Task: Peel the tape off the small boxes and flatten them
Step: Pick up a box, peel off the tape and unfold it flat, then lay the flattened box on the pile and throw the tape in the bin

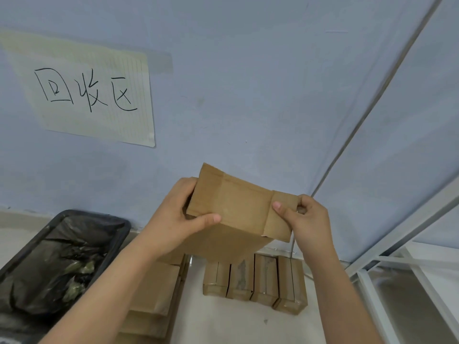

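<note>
Head view: opened brown cardboard box [238, 209] held up mid-air between both hands, long axis running left-right and tilted down to the right. Left hand [181, 209] holds the left end, thumb on the front face; right hand [301, 214] pinches the right end flap, so both grips are occupied, about equally near. Directly below, on the white surface [223, 324], four still-taped small brown boxes [255, 281] stand in a row. Flattened brown cardboard stack [154, 294] lies left of them, black bag-lined bin [57, 259] further left. Blue wall [248, 95] carries a handwritten paper sign [92, 93].
</note>
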